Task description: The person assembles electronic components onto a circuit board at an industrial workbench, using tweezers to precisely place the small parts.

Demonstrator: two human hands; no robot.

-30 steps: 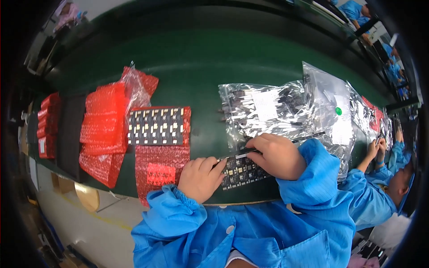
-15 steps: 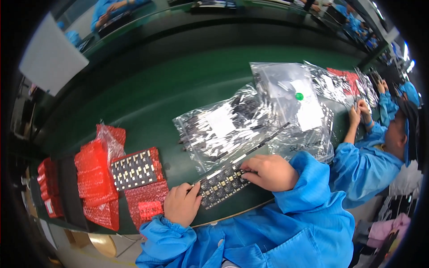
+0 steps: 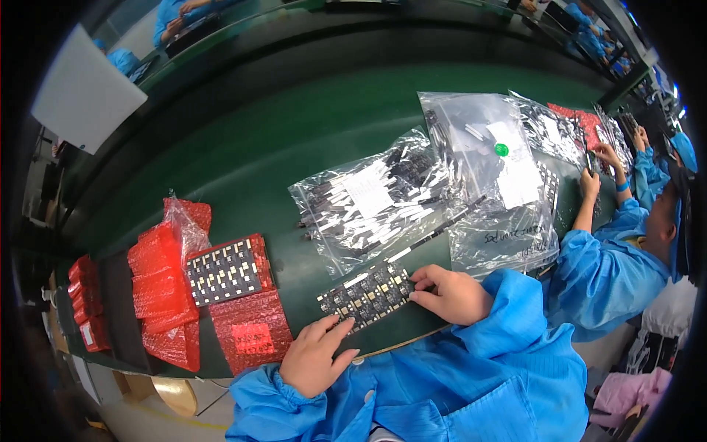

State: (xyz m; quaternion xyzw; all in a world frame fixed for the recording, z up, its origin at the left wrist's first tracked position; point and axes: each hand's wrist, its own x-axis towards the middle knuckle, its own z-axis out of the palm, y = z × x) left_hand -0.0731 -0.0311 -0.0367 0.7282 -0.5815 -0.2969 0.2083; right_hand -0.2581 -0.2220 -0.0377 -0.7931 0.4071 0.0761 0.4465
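Observation:
A black circuit board panel (image 3: 368, 300) with rows of pale components lies on the green bench before me, tilted up toward the right. At its right end, my right hand (image 3: 453, 296) pinches the edge between thumb and fingers. My left hand (image 3: 313, 359) rests with fingertips on the panel's near left edge, thumb spread away and nothing held. Along the far edge of the panel lie small white strips (image 3: 398, 255). A thin dark strip (image 3: 434, 233) stretches from there up to the right, partly over the plastic bags.
Clear bags of black and white strips (image 3: 368, 195) lie beyond the panel. Left of me, another component panel (image 3: 230, 272) sits on red bubble wrap (image 3: 250, 335), beside stacked red bubble bags (image 3: 158, 283). A co-worker's sleeve (image 3: 600, 276) is close on the right.
My left hand has shifted from the panel's left end to its near edge, thumb opening outward. My right hand has moved from over the panel's far right corner to its right edge.

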